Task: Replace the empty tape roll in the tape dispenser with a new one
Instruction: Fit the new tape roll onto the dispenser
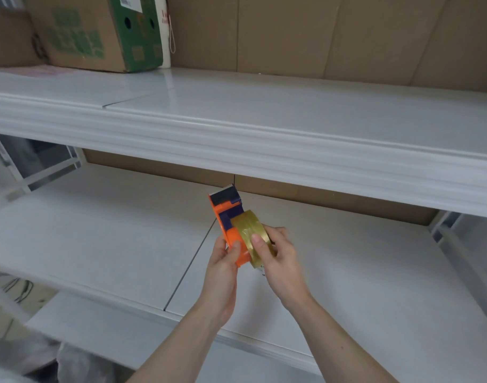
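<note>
The left hand (223, 261) wraps the rear of the orange tape dispenser (228, 228), thumb pressed on its side, holding it above the lower shelf (98, 230) with its long axis pointing away — cutter end far. The right hand (275, 250) pinches the new tape roll (249, 230), thumb on its face, right against the dispenser's right side (seated on the hub or not, I cannot tell). Seating it likely means pushing leftward, across that axis.
</note>
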